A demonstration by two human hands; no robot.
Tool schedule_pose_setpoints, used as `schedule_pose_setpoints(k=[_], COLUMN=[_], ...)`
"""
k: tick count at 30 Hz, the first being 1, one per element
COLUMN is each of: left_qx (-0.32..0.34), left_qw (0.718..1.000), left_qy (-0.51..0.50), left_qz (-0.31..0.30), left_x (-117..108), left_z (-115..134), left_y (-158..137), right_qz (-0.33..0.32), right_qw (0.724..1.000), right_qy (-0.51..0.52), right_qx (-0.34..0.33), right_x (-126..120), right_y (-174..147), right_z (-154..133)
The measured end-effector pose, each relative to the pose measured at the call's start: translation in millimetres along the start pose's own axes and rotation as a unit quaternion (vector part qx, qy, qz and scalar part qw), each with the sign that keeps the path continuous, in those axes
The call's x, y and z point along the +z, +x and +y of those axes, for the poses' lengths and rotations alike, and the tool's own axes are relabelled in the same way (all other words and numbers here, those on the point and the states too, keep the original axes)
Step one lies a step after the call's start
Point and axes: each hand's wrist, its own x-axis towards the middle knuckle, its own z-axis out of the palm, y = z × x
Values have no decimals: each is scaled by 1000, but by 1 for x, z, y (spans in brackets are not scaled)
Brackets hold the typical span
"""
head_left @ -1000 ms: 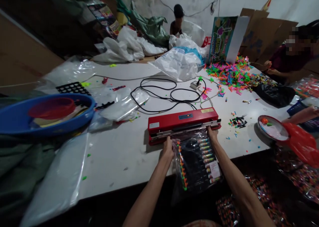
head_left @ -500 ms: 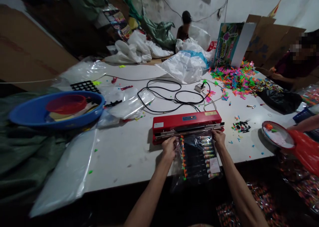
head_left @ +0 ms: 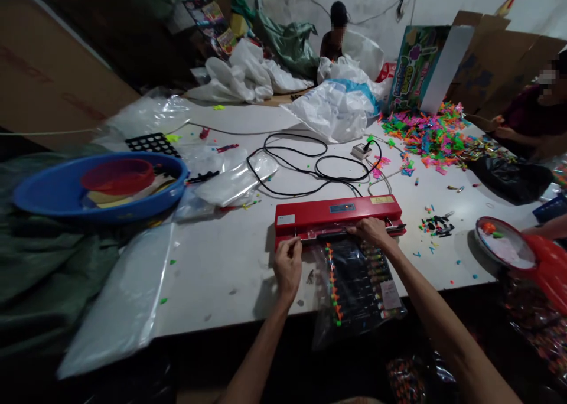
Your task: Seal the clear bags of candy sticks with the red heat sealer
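Observation:
A red heat sealer [head_left: 292, 210] sits on the white table, its small indicator light glowing. Across its front runs a metal sealing bar with a black handle [head_left: 331, 235]. My right hand [head_left: 371, 231] is closed over the right part of this handle. At the bar's left end, my left hand [head_left: 287, 267] has its fingers pinched together on the bar. The mouth of a clear plastic bag [head_left: 354, 280] lies under the bar, and its lower part hangs over the table edge. Inside the bag are rows of small colourful pieces on black and a pale label [head_left: 390, 295].
To the left stand a blue basin [head_left: 44, 206] and a stack of clear bags [head_left: 119, 292]. A black cord [head_left: 287, 192] loops behind the sealer. A colourful heap of plastic pieces [head_left: 425, 135] and a bowl [head_left: 505, 251] are at right. Two other people sit beyond the table.
Both hands have let go of the bag's top corners. My right hand has moved left onto the handle, my left hand to the bar's left end. The bar has come down over the bag.

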Motion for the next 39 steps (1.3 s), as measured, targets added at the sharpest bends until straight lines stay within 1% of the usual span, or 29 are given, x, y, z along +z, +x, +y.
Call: schedule_pose_setpoints(k=[1,2,3,5,6,7,8,10,13,15,20,22,23,24,26,27,28,29,31,32,33,34,35,36,37,38,39], left_qx=[54,94,118,125,119,114,113,127,150,155,154,154,151,145,120,107,101,104,136,159,174,203,249,279,285,255,190], left_qw=[994,975,947,880,849,826,811,802,812,825,871,888,902,920,956,968,971,968,956,949,943,933,923,921,926,942,960], left_qy=[94,188,275,404,442,466,475,466,426,404,342,318,291,249,128,58,-6,-54,-138,-173,-221,-262,-279,-266,-244,-218,-202], left_qz=[-28,-65,-113,-217,-262,-297,-322,-351,-370,-364,-318,-296,-282,-266,-233,-221,-216,-220,-222,-213,-178,-142,-97,-57,-26,-15,-28], left_x=[-2,-2,-1,5,8,12,15,18,19,22,34,35,35,34,32,31,28,24,6,-8,-26,-47,-69,-91,-111,-126,-136], left_z=[4,9,15,29,36,42,46,48,44,40,41,38,36,33,34,41,53,71,120,147,173,193,206,209,203,186,163], left_y=[11,22,34,53,61,66,69,70,66,64,57,50,46,41,31,27,23,21,21,24,27,31,32,31,27,20,10], right_qz=[-8,-11,-12,-13,-11,-8,-5,0,-3,-1,15,19,22,24,31,35,39,42,50,55,57,57,51,47,49,67,99], right_qw=[1000,1000,1000,1000,1000,1000,1000,1000,1000,1000,999,999,998,998,998,998,997,997,996,996,996,996,997,998,998,997,993], right_qy=[-7,-8,-8,-4,-4,-6,-8,-9,-8,-12,-20,-24,-26,-27,-26,-26,-26,-25,-24,-24,-23,-19,-12,-1,14,31,49], right_qx=[2,5,10,18,21,26,28,30,22,21,35,43,46,48,51,53,58,62,68,68,66,62,57,49,40,36,38], right_x=[0,0,1,3,4,4,5,5,6,7,13,14,14,15,16,16,17,18,19,18,17,15,13,10,9,9,12], right_y=[3,4,3,1,0,-1,-2,-3,-5,-5,-4,-3,-3,-3,-5,-6,-7,-8,-10,-10,-10,-11,-13,-16,-21,-29,-40], right_z=[0,0,1,2,2,2,2,2,2,2,1,1,1,1,1,1,0,-1,-3,-5,-6,-6,-5,-2,2,8,14])
